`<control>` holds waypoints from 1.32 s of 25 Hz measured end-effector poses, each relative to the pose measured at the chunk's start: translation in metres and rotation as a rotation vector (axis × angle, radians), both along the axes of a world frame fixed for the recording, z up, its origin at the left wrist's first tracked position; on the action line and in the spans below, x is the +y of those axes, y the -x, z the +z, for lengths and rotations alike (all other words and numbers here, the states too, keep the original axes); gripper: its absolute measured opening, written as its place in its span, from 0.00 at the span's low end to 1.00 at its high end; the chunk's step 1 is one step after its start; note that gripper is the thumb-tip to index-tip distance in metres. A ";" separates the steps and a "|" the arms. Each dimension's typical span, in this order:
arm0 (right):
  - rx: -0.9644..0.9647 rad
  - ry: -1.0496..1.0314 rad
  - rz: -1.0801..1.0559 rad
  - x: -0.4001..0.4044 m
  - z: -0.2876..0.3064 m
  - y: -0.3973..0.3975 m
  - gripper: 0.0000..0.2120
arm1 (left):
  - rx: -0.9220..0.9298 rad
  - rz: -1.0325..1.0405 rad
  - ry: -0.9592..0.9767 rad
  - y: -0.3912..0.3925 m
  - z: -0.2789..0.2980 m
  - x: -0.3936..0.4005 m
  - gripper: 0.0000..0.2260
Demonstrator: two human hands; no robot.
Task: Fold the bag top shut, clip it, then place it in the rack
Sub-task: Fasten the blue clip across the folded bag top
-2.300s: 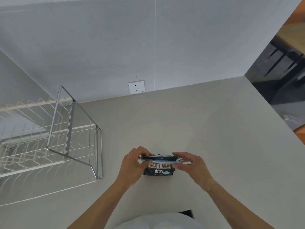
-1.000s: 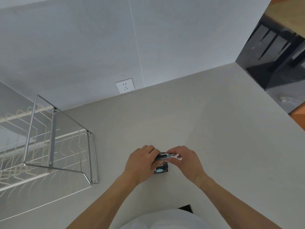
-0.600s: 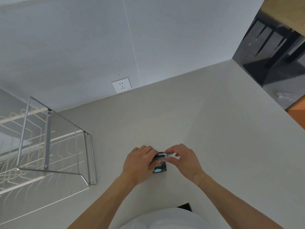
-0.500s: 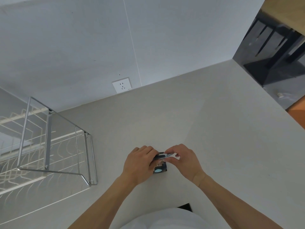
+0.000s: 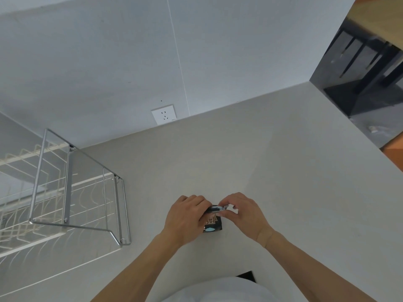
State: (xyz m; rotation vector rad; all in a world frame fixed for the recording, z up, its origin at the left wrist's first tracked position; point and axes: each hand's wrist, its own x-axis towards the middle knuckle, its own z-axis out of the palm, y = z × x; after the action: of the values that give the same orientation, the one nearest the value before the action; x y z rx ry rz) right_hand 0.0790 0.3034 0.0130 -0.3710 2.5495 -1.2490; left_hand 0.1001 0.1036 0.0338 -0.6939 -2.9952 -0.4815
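Note:
A small dark bag (image 5: pixel 212 225) with pale print stands on the light countertop (image 5: pixel 272 171) in front of me. My left hand (image 5: pixel 187 219) is wrapped around the bag's left side and folded top. My right hand (image 5: pixel 242 212) pinches the right end of the folded top, where a thin pale strip (image 5: pixel 219 208) lies along it; whether that strip is a clip I cannot tell. Most of the bag is hidden behind my fingers. The metal wire rack (image 5: pixel 72 192) stands to the left, apart from the bag.
A white wall socket (image 5: pixel 164 114) sits on the wall behind the counter. The counter's right edge (image 5: pixel 349 131) drops off to a dark floor with black furniture legs. A small black object (image 5: pixel 246 275) lies at the near edge by my body.
My hands have closed in from the bag's two ends toward its middle, so the folded top looks much shorter. In the last half second little has moved.

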 end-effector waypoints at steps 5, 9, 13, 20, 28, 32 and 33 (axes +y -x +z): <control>-0.099 0.122 -0.060 0.005 0.005 -0.004 0.09 | -0.082 0.084 -0.125 -0.003 0.007 -0.003 0.10; -0.163 0.228 -0.163 0.000 0.005 -0.008 0.08 | -0.050 0.073 -0.154 -0.003 0.015 -0.001 0.05; -0.164 0.267 -0.150 -0.005 0.009 -0.008 0.07 | -0.097 0.141 -0.264 -0.002 0.017 0.007 0.02; -0.358 0.509 -0.218 -0.022 0.008 -0.006 0.05 | -0.369 0.251 -0.416 0.008 0.019 -0.005 0.04; -0.307 0.359 -0.156 -0.017 0.005 0.007 0.03 | -0.331 0.303 -0.375 0.015 0.015 0.001 0.03; -0.314 0.367 -0.167 -0.017 -0.002 0.004 0.04 | -0.270 0.330 -0.399 0.009 0.014 0.002 0.03; -0.317 0.370 -0.166 -0.018 -0.003 0.003 0.04 | -0.267 0.348 -0.413 0.009 0.013 0.001 0.04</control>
State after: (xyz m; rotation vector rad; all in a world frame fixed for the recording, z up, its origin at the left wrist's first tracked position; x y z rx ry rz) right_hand 0.0760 0.2849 0.0104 -0.0255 2.1164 -1.6945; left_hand 0.0913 0.1044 0.0471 -0.0801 -2.9918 -1.1943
